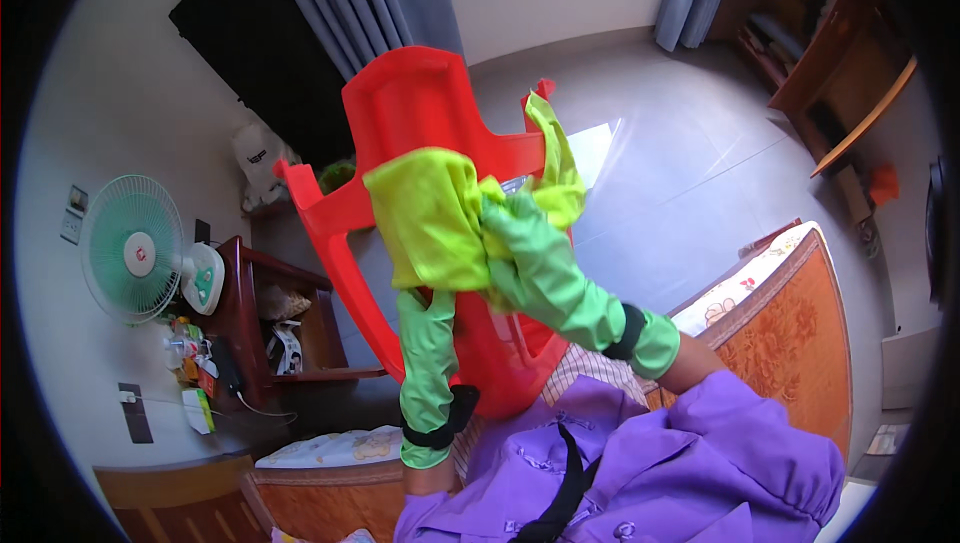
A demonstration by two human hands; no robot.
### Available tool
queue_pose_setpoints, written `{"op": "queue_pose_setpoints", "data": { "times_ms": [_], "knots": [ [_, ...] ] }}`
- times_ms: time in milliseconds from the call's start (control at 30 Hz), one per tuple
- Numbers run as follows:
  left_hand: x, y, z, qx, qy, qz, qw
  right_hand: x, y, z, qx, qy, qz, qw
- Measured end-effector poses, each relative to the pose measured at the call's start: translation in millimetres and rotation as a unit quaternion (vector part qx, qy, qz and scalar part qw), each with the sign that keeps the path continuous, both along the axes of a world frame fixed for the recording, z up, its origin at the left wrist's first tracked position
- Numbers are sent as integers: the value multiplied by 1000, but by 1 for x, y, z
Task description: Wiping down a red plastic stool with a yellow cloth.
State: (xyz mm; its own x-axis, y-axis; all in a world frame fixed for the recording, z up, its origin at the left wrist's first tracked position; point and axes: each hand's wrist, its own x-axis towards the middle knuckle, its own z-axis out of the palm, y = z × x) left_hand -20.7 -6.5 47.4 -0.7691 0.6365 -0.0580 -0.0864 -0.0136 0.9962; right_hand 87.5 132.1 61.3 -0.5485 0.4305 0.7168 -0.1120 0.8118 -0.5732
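Note:
A bright yellow-green cloth (425,213), looking like a garment, is bunched in front of me above a red plastic armchair (415,108). My right hand (512,228), in a green glove, is closed on the bunched middle of the cloth. One strip of it hangs out to the right, over the chair's arm. From below, my left forearm in a green covering reaches up under the draped left part. My left hand is hidden behind that cloth, so its fingers do not show. Black straps circle both forearms.
A bed with an orange patterned mat (785,353) lies at the right and below. To the left, a green fan (135,248) stands beside a dark red wooden cabinet (245,313). A long black case (270,53) leans near the blue curtain (360,3). Wooden shelving (840,53) stands at the far right.

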Motion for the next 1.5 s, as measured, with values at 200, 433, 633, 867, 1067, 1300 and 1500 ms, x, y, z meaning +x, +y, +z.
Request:
{"op": "queue_pose_setpoints", "data": {
  "times_ms": [200, 433, 633, 867, 1067, 1300, 1500],
  "knots": [
    [-12, -14, -23, -25, 170, -76, 982, 28, -13, 0, -168, -98, 79, 978],
    [14, -11, -1, -28, 15, -35, 999, -1, 36, 45, -260, 180, 127, 940],
    [22, 4, 14, -32, -38, -42, 998, -55, 58, 68, 1, 72, -64, 995],
    [14, -10, -14, 164, -261, -13, 951, -25, -17, 20, 125, -11, -61, 990],
    [19, -14, -1, 117, -314, 4, 942, 29, -57, -53, 218, -49, -59, 973],
    [12, -33, -5, 35, -193, 1, 981, 20, -45, -26, 198, -4, 22, 980],
    [8, -34, -29, 153, -106, -27, 982, -12, -15, 24, 115, 5, -39, 993]
  ]
}}
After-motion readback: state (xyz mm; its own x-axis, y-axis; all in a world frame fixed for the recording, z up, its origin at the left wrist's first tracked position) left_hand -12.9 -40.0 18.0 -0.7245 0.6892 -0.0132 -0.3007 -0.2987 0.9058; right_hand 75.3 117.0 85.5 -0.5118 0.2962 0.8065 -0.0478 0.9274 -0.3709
